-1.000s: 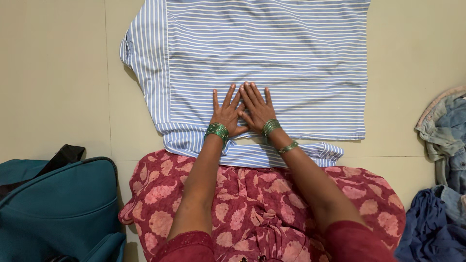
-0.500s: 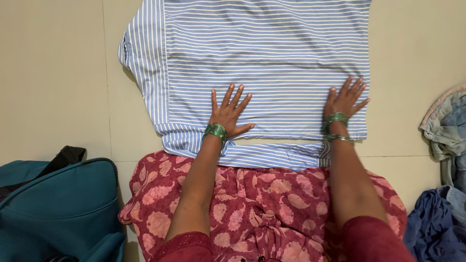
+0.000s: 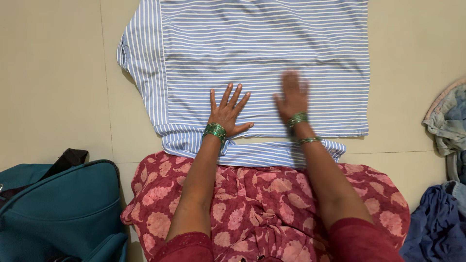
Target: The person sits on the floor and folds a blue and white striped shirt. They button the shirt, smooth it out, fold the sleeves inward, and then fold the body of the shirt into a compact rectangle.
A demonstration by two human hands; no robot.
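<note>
A blue-and-white striped shirt lies spread flat on the beige floor in front of me. My left hand rests palm down on its near edge with fingers fanned out. My right hand, blurred by motion, lies flat on the cloth to the right of the left one. Both wrists carry green bangles. A folded strip of the shirt lies under my forearms, against my red patterned garment.
A teal bag with a black strap sits at the lower left. A pile of denim and dark blue clothes lies along the right edge. Beige floor tiles surround the shirt.
My right hand swept out from beside the left hand to the shirt's right edge, then slid back toward the middle. The left hand has stayed in place.
</note>
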